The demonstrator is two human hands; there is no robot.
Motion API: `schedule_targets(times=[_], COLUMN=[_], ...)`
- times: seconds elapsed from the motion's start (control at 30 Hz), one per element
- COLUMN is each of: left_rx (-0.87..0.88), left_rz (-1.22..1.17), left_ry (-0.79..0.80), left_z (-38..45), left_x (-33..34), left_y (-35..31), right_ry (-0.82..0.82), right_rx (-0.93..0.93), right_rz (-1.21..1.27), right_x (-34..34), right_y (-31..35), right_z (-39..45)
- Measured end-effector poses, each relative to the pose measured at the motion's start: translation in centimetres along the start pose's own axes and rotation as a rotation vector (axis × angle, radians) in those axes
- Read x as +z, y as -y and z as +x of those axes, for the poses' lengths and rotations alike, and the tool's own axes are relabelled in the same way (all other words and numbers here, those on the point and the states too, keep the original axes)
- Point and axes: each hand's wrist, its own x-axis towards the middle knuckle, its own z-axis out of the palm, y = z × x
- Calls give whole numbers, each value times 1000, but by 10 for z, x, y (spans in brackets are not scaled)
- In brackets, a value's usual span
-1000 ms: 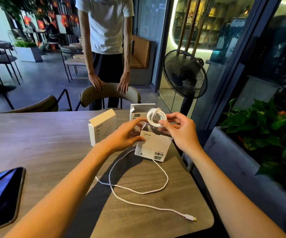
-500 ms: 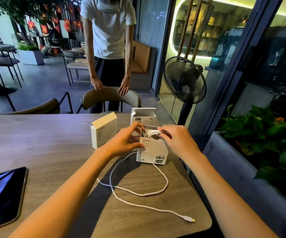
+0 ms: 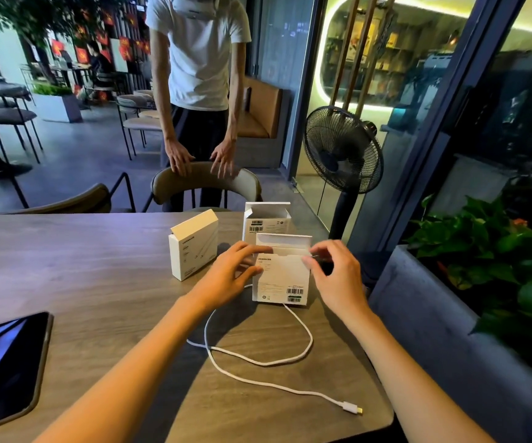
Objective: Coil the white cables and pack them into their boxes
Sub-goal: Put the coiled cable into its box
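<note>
Wooden café table (image 3: 82,266), evening light; a standing person leans on a chair (image 3: 205,183) beyond it. Far left of the hands lies a phone (image 3: 6,366). Left of the left hand (image 3: 226,276) stands a closed white box (image 3: 193,244). That hand holds the left side of the open box (image 3: 282,271), fingers curled round it. Right hand (image 3: 335,276) pinches at the box's top right edge. Step appears to be closing the flap. Loose cable (image 3: 258,362) lies just nearer than both hands, uncoiled; likely next to gather and wind.
</note>
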Motion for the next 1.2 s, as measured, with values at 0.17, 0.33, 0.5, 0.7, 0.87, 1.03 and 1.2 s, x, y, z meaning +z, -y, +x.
schedule_targets(times=[0.17, 0.33, 0.5, 0.7, 0.87, 1.03, 1.2], left_rx=[20, -98, -39, 11, 77, 17, 7], left_rz=[-135, -309, -169, -163, -224, -240, -233], left_ry=[-110, -193, -193, -411, -413, -404, -381], left_z=[-4, -6, -5, -7, -11, -16, -15], left_x=[9, 18, 22, 27, 24, 24, 23], left_y=[-5, -11, -15, -18, -20, -19, -23], right_ry=[46, 159, 127, 31, 32, 41, 61], right_rx=[44, -26, 46, 164, 157, 15, -40], right_rz=[42, -2, 42, 226, 252, 108, 25], right_x=[1, -5, -7, -3, -3, 1, 2], right_y=[-4, 4, 3, 11, 14, 6, 5], right_z=[-2, -2, -6, -9, -10, -9, -8])
